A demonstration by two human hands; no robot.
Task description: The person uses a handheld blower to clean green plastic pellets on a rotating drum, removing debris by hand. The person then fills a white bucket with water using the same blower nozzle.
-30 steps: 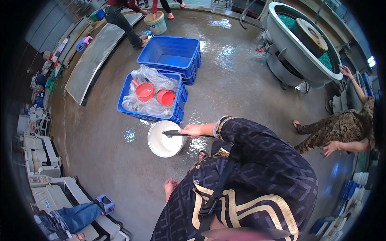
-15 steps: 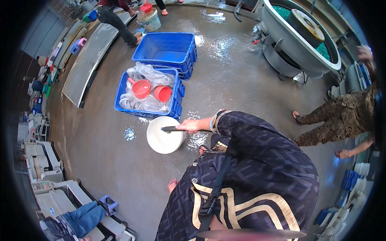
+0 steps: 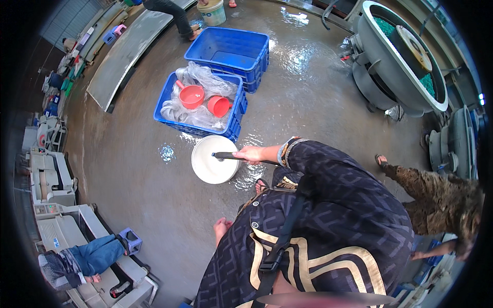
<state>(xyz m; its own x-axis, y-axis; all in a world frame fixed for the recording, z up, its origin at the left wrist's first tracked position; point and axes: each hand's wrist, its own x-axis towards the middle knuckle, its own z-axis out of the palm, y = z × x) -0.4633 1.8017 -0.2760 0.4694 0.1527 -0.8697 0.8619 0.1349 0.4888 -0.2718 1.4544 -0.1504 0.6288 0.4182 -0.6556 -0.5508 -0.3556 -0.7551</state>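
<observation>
My right hand (image 3: 250, 154) reaches in from the right, its fingers wrapped round a dark rod-shaped thing (image 3: 226, 155). The rod's front end lies over the mouth of a round white bucket (image 3: 215, 178), and its back end runs under my sleeve. A small metallic bit shows beneath the front end; its exact kind I cannot make out. The bucket stands on the wet floor and looks pale inside. What appears to be my left hand (image 3: 221, 227) pokes out beside my dark patterned garment, low and left; its fingers are mostly hidden.
Beyond the bucket, a blue crate (image 3: 169, 122) holds crumpled clear plastic and two red scoops (image 3: 191, 96). Another blue crate (image 3: 226, 35) stands behind. A large grey tub machine (image 3: 377, 56) is at upper right. A person in brown trousers (image 3: 436, 197) is right; another lies lower left.
The whole view has shifted, so crates and bucket appear slightly higher and farther right. My right hand keeps its grip on the rod over the bucket. The person at right has changed posture.
</observation>
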